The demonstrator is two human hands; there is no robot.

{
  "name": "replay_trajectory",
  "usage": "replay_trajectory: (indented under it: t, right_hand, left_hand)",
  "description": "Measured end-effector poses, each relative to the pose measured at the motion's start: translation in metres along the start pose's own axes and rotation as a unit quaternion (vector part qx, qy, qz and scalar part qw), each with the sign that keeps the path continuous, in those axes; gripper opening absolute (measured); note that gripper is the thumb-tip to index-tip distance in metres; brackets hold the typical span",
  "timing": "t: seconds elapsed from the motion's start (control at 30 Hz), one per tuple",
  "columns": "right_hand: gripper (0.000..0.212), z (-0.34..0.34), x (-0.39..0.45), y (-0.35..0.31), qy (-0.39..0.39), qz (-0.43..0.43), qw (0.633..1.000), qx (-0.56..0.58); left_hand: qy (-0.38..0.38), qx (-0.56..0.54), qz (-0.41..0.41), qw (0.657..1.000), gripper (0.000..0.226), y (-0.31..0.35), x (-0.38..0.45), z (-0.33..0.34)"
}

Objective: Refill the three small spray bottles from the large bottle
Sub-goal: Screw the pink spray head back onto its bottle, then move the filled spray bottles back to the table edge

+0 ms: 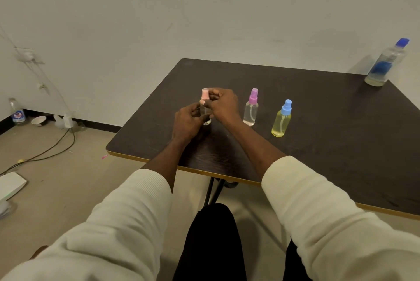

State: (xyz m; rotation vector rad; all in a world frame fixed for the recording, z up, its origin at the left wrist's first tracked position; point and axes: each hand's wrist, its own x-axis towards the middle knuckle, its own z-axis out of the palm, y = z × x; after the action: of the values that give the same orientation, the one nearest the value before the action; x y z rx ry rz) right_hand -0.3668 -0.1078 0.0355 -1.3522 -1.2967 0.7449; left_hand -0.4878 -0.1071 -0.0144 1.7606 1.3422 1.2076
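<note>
The left hand [187,121] grips the pink-capped bottle's [205,108] clear body, near the surface's [329,144] left edge. The right hand [221,103] pinches its cap. It looks small, light and slippery: hold the body, turn the cap.

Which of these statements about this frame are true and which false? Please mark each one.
1. Both hands are on the pink-capped bottle. True: the left hand holds its body and the right hand grips near its cap.
2. The blue-capped small bottle holds yellowish liquid. True.
3. The large bottle lies on its side. False: it stands upright at the table's far right corner.
4. The purple-capped bottle has its cap off. False: the cap is on.
5. The large bottle stands between the small bottles. False: it stands well apart from them.
</note>
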Motion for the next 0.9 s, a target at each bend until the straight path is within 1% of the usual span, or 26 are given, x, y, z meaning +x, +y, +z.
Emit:
replay_trajectory:
  t: [0.13, 0.27, 0.33, 0.4, 0.47, 0.5, 0.57, 0.6, 0.67, 0.77, 0.83, 0.9]
  right_hand:
    - [0.031, 0.007, -0.005, -0.001, 0.047, -0.005, 0.999, 0.003]
    - [0.011, 0.011, -0.014, -0.002, 0.076, -0.027, 0.997, -0.001]
    - [0.013, 0.009, -0.018, -0.001, 0.065, -0.039, 0.997, -0.001]
    - [0.020, 0.005, -0.020, 0.001, 0.050, -0.039, 0.998, -0.013]
    - [0.029, -0.003, -0.025, 0.007, 0.070, -0.037, 0.996, -0.041]
    - [0.028, -0.006, -0.028, 0.013, 0.087, -0.047, 0.994, -0.056]
    - [0.012, -0.015, -0.041, 0.023, 0.124, -0.093, 0.984, -0.092]
    - [0.011, -0.021, -0.048, 0.029, 0.145, -0.110, 0.977, -0.112]
    - [0.018, -0.033, -0.059, 0.038, 0.182, -0.116, 0.966, -0.144]
    - [0.025, -0.049, -0.067, 0.047, 0.223, -0.053, 0.959, -0.168]
    - [0.038, -0.053, -0.065, 0.049, 0.232, -0.015, 0.957, -0.174]
    - [0.049, -0.055, -0.059, 0.049, 0.220, 0.013, 0.960, -0.173]
  left_hand:
    - [-0.004, 0.010, -0.004, 1.000, 0.031, 0.000, 0.001, 0.000]
    - [-0.007, 0.018, -0.008, 1.000, 0.019, 0.003, -0.002, 0.000]
    - [-0.009, 0.020, -0.006, 1.000, 0.022, 0.002, -0.002, 0.000]
    - [-0.006, 0.021, -0.006, 1.000, 0.029, 0.000, -0.001, 0.001]
    - [-0.002, 0.017, -0.005, 1.000, 0.036, 0.000, -0.002, 0.001]
    - [-0.002, 0.012, -0.004, 1.000, 0.041, 0.001, -0.003, 0.001]
    - [-0.006, 0.011, 0.002, 1.000, 0.045, 0.002, -0.003, 0.001]
    - [-0.009, 0.018, 0.005, 1.000, 0.046, 0.003, -0.003, 0.002]
    - [-0.015, 0.038, 0.015, 0.999, 0.049, 0.003, -0.003, 0.003]
    - [-0.018, 0.051, 0.021, 0.998, 0.050, 0.007, -0.004, 0.006]
    - [-0.011, 0.040, 0.005, 0.999, 0.048, 0.009, -0.003, 0.008]
    - [-0.007, 0.014, -0.017, 1.000, 0.048, 0.012, -0.002, 0.014]
